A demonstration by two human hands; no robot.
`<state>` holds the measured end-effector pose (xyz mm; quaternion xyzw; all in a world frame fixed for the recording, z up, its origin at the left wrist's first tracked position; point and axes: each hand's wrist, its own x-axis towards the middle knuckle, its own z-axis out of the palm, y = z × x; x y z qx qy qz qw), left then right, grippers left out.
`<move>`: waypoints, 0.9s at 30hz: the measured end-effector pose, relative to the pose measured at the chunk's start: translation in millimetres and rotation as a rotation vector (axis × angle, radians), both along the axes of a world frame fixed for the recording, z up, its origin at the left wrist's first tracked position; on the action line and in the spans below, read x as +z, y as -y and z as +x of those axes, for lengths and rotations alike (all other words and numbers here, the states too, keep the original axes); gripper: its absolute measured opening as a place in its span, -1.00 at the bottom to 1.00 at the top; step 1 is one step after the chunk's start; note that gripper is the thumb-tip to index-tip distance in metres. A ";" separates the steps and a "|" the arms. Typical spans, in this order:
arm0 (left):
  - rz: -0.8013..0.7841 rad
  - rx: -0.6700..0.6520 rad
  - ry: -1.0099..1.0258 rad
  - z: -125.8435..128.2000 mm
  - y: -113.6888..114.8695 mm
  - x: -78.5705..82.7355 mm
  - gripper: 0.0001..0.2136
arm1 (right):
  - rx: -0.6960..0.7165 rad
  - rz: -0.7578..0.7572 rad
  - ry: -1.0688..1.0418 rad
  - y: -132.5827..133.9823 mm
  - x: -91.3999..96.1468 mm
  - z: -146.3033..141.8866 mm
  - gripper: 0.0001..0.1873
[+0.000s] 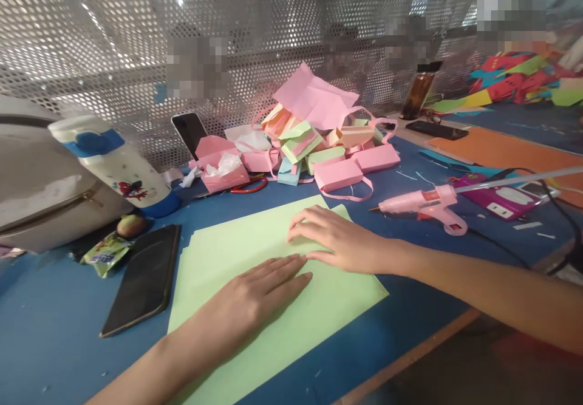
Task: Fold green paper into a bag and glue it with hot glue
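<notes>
Green paper (214,265) lay beneath the fingers, several sheets by the look of the stepped edges at its left side. From where I stood, the left hand (255,292) was laid flat on it, palm down, fingers straight and close together, gripping nothing. The right hand (341,244) arched just beside those fingertips, thumb and fingers loosely bent with a gap between them; I saw nothing held there, and couldn't tell how firmly its tips met the sheet.

To my eye this was a pressing or smoothing step, and the flat palm suited it: steady weight, no dragging, so the top sheet wouldn't slide off the ones below. The right fingertips would have done best working lightly along the paper, away from the anchored hand. Squaring the uneven edges seemed wise too.

The paper sat near the front edge of the blue table (45,320), a phone (146,271) just beside its left edge. To the right lay a pink glue gun (423,204), its nozzle pointing toward the paper, so that side called for care, in case it was hot. Farther back came pink and green boxes (337,175) in a heap and, behind the phone, a bottle (122,171) beside a bag (54,180).
</notes>
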<state>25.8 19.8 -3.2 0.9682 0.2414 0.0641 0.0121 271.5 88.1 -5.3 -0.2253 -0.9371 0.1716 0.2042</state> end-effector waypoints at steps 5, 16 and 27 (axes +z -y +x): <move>0.074 0.063 0.132 -4.6 0.1 -0.9 -0.60 | 0.026 0.041 0.066 10.0 -15.6 -10.1 -0.47; 0.116 0.298 0.081 -41.5 4.0 -2.5 -0.64 | 0.013 0.021 0.184 7.7 -19.8 -7.4 -0.40; 0.018 0.291 0.183 -45.6 5.9 -9.8 -0.64 | 0.008 0.009 0.252 5.8 -20.7 -6.1 -0.38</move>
